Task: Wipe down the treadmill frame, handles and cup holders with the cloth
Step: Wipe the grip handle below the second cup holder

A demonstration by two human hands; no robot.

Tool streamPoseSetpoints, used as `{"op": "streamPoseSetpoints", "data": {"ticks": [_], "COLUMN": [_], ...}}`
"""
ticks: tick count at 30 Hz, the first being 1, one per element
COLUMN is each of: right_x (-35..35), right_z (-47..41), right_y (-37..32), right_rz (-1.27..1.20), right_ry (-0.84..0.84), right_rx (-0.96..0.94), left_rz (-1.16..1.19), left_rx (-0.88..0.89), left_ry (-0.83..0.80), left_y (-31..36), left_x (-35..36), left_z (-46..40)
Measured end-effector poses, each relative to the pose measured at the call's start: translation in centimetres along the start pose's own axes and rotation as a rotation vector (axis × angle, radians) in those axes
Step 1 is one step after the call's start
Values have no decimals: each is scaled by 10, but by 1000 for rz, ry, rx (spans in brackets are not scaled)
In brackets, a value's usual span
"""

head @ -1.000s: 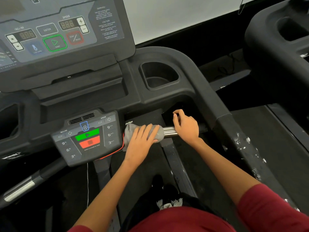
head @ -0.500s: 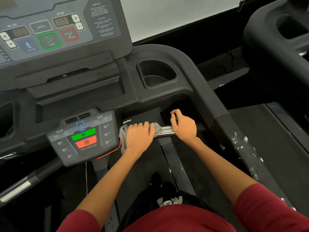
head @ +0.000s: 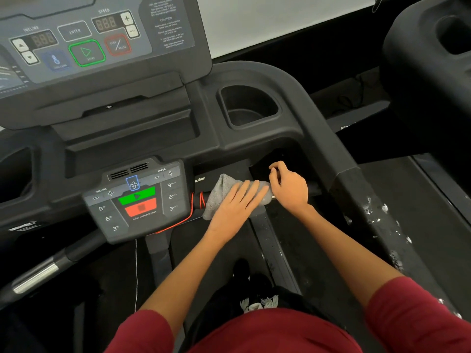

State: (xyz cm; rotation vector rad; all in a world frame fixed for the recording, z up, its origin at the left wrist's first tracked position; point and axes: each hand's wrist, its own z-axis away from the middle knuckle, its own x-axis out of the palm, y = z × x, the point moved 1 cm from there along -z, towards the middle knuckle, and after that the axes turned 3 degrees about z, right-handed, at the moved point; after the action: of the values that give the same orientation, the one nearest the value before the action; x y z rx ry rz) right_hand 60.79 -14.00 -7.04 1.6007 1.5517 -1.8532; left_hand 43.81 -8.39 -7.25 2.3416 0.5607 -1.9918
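A grey cloth [head: 219, 192] is draped over the treadmill's short centre handle bar [head: 315, 191], just right of the small control panel [head: 137, 200]. My left hand [head: 234, 207] lies on the cloth with straight fingers and presses it onto the bar. My right hand [head: 288, 187] grips the same bar just to the right, fingers curled round it, touching the cloth's end. The right cup holder [head: 248, 108] sits behind in the black frame. The right side rail [head: 369, 200] carries white specks.
The main console [head: 89, 39] stands at the upper left. A red safety cord [head: 178, 222] loops beside the cloth. A second handle [head: 38, 276] with a metal band is at the lower left. A neighbouring treadmill [head: 433, 47] stands at the right.
My left hand has slid the cloth to the right along the bar, up against my right hand, and its fingers have straightened. The bare metal between the hands is now covered.
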Motion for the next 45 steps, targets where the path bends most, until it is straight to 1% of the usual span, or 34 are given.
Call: {"op": "streamPoseSetpoints", "data": {"ticks": [2, 5, 8, 10, 13, 17, 20, 22, 24, 26, 27, 30, 33, 35, 37, 38, 40, 41, 43, 45], "right_x": [0, -1, -1, -3, -3, -1, -1, -2, -3, -4, -4, -4, -5, -5, -5, -5, -5, -4, -4, -5], "right_z": [1, 1, 1, 1, 1, 0, 0, 0, 1, 2, 2, 2, 2, 2, 2, 2, 2, 2, 2, 1], "right_y": [0, -1, -2, -2, -3, -2, -1, -1, -2, -1, -1, -1, -1, -1, -1, -1, -1, -1, -1, -1], "right_rz": [-3, 3, 3, 6, 0, -31, -77, -94, -97, -99, -99, -100, -109, -115, -117, -115, -113, -113, -121, -167], "right_ry": [-4, -17, -43, -46, -40, -14, 4, 6, 1, -8, -15, -40, -41, -42, -45, -47, -54, -57, -58, -52], "right_rx": [8, 18, 29, 34, 32, 51, 66, 58, 51, 57, 65, 85, 88, 84, 80, 81, 83, 82, 81, 92], "left_rz": [-66, -72, -22, 59, 133, 79, 71, 39, -55, -65, -31, 81, 82, 102, 130, 126, 75, 65, 92, 92], "left_rx": [21, -41, -177, -264, -306, -228, -153, -58, 69, 127, 106, -86, -239, -314, -363, -369, -307, -293, -349, -405], "left_ry": [-7, 21, 24, 32, 5, -75, -90, -87, -79, -63, -49, -14, -110, -137, -184, -237, -303, -307, -279, -292], "left_y": [-9, -20, -25, -19, -6, 14, 19, 11, -3, -19, -26, -39, -42, -42, -43, -45, -48, -49, -47, -42], "left_x": [0, 0, -4, -4, -4, -8, -9, -10, -11, -13, -13, -14, -20, -22, -26, -29, -32, -31, -33, -33], "left_z": [11, 31, 40, 33, 12, -15, -22, -17, -7, 5, 11, 25, 27, 23, 14, 9, 0, -4, -9, -13]}}
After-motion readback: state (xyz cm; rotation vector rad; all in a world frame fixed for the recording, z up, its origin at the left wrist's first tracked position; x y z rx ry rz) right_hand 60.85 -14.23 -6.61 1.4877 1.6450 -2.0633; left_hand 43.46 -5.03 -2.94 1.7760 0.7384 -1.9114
